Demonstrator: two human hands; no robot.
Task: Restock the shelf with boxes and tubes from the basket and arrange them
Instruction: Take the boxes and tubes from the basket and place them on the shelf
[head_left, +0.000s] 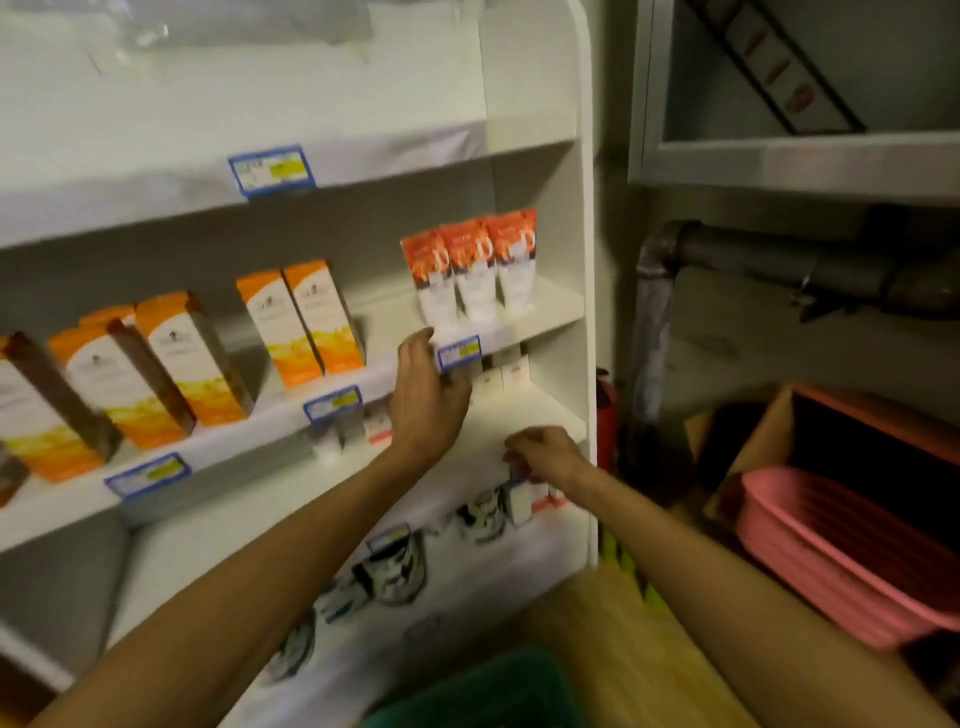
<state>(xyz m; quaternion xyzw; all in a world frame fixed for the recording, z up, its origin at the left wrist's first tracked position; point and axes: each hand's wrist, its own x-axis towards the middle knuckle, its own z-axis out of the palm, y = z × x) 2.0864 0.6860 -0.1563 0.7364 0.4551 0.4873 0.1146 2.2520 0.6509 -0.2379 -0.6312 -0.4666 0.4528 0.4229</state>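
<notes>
- Three orange-and-white tubes (470, 267) stood upright at 1 o'clock on the white shelf (540, 306); their print was too blurred to read.
- About six orange boxes (301, 322) stood from 9 to 11 o'clock.
- My left hand (428, 389) reached under the shelf edge, fingers relaxed.
- My right hand (545, 454) pinched a small white box (519, 499) at 5 o'clock.
- The green basket (478, 696) sat at 6 o'clock.
- Four blue price labels (271, 169) were unreadable.

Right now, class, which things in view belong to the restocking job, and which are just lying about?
Job:
orange tubes
orange boxes
white shelf
green basket
left hand
right hand

Lying about:
pink crates
grey pipe
cardboard box
</notes>
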